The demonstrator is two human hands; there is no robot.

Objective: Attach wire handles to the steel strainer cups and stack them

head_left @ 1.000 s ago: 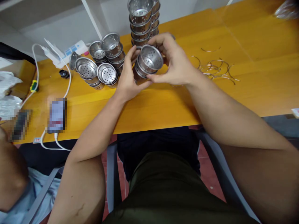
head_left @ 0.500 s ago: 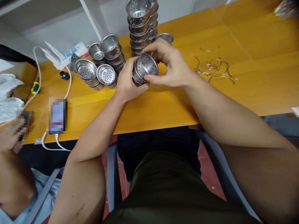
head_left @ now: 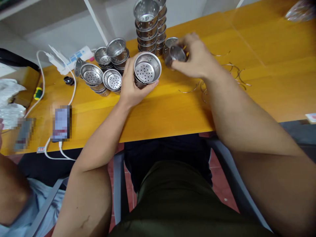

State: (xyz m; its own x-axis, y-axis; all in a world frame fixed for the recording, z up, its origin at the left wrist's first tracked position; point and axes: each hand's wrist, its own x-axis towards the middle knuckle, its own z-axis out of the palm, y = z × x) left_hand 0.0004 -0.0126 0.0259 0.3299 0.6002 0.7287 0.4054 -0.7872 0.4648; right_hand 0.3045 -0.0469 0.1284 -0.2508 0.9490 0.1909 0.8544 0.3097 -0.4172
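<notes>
a perforated steel basket [head_left: 147,69], round with a rolled rim and a hole-punched floor, sits upright near the middle of the orange wooden table [head_left: 158,112], mouth up. the left hand [head_left: 132,86] wraps its near side, fingers curled around the wall, holding it. just beyond to the right, the right hand [head_left: 197,61] grips a second, smaller basket [head_left: 175,54] tilted on its side, blurred. between the two stands a tall stack of baskets [head_left: 149,26] at the table's far edge, close behind both hands. left of the held basket, low nested baskets [head_left: 108,70] crowd in, nearly touching the thumb side. thin wire rings [head_left: 232,74] lie scattered to the right. bare tabletop runs toward the near edge. a white cable [head_left: 70,95] and a phone [head_left: 61,122] lie far left.
</notes>
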